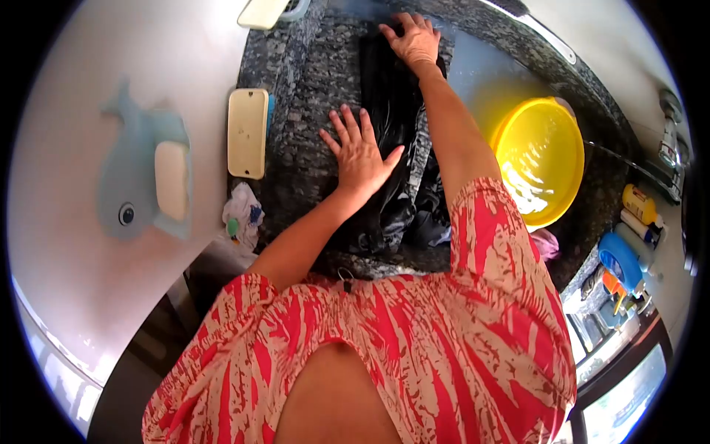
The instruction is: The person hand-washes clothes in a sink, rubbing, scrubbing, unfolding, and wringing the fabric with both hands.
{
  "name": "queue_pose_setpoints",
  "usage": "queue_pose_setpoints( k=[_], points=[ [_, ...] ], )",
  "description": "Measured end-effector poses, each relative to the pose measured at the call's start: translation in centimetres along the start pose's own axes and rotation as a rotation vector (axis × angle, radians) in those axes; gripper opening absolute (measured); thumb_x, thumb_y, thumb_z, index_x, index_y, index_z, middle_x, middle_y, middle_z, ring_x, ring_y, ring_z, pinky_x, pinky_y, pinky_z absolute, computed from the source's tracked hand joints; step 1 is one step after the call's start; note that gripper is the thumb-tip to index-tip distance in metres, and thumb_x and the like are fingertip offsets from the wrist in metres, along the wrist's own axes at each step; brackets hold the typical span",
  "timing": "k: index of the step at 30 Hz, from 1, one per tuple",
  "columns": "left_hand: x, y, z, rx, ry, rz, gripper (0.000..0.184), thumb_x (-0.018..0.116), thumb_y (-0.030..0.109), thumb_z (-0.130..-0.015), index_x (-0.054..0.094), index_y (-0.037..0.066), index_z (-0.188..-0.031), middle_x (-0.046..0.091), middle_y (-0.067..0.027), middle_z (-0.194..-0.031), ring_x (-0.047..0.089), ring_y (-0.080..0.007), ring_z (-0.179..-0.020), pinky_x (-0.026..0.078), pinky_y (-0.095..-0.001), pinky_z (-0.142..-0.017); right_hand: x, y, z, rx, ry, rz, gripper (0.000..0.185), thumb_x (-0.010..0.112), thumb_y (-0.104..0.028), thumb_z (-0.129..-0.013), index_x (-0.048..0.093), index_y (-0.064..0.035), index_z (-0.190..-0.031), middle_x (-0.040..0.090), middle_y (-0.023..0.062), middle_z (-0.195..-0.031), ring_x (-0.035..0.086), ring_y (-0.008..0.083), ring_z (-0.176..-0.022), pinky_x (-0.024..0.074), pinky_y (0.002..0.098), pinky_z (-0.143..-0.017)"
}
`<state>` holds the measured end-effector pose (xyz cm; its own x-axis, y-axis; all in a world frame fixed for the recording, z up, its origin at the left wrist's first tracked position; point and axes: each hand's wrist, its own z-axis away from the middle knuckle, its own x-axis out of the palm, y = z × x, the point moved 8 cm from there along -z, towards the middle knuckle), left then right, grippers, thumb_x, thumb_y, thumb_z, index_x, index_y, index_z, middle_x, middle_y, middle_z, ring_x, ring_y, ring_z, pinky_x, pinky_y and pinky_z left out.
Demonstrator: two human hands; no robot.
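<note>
A long black wet garment (pixel 388 96) lies stretched over the dark speckled stone washing slab (pixel 325 66). My left hand (pixel 360 159) rests flat with spread fingers at the garment's left side, partly on the ridged stone and partly against the cloth. Farther up, my right hand (pixel 414 41) reaches to the garment's far end, fingers apart and lightly bent on the fabric. More bunched dark cloth (pixel 430 214) sits near my waist. To the right stands a yellow basin (pixel 543 163) holding water.
A cream brush-like block (pixel 248 133) lies on the left edge. Below it is a crumpled white cloth (pixel 242 211). A whale-shaped holder (pixel 129 177) carries a white soap bar (pixel 171 180). At right are a tap (pixel 669 140), bottles (pixel 640 203) and a blue container (pixel 620 260).
</note>
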<state>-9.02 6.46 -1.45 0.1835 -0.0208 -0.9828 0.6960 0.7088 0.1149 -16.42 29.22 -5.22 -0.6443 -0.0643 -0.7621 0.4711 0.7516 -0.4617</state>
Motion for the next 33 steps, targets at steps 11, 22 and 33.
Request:
queue_pose_setpoints(
  k=[11,22,33],
  points=[
    [0.4,0.0,0.6,-0.004,-0.049,0.021,0.098,0.054,0.063,-0.082,0.023,-0.008,-0.143,0.010,-0.0338,-0.149,-0.001,-0.0501,-0.139,-0.001,-0.0688,-0.105,-0.8,19.9,18.0,1.145,0.440,-1.361,0.030,0.057,-0.026,-0.091,0.062,0.0033,-0.095,0.062,0.0073,-0.078,0.056,0.0199,-0.071,0.0479,0.0318,-0.069],
    [0.3,0.2,0.3,0.030,-0.041,0.069,0.108,0.053,0.071,-0.078,0.022,-0.010,-0.142,0.007,-0.0376,-0.147,-0.003,-0.0537,-0.137,-0.001,-0.0597,-0.110,-6.9,2.8,6.4,0.091,-0.073,-0.380,0.067,0.069,-0.057,-0.073,0.056,-0.0238,-0.129,0.057,0.0150,-0.122,0.049,0.0342,-0.118,0.0361,0.0466,-0.099],
    [0.1,0.2,0.3,0.027,-0.008,0.074,0.103,0.055,0.065,-0.079,0.025,-0.012,-0.140,0.010,-0.0355,-0.148,0.001,-0.0528,-0.138,0.000,-0.0589,-0.111,-6.3,-2.4,8.0,0.260,-0.544,-0.433,0.037,0.069,-0.051,-0.075,0.072,-0.0192,-0.093,0.061,0.0098,-0.102,0.061,0.0287,-0.093,0.0478,0.0412,-0.082]
  ],
)
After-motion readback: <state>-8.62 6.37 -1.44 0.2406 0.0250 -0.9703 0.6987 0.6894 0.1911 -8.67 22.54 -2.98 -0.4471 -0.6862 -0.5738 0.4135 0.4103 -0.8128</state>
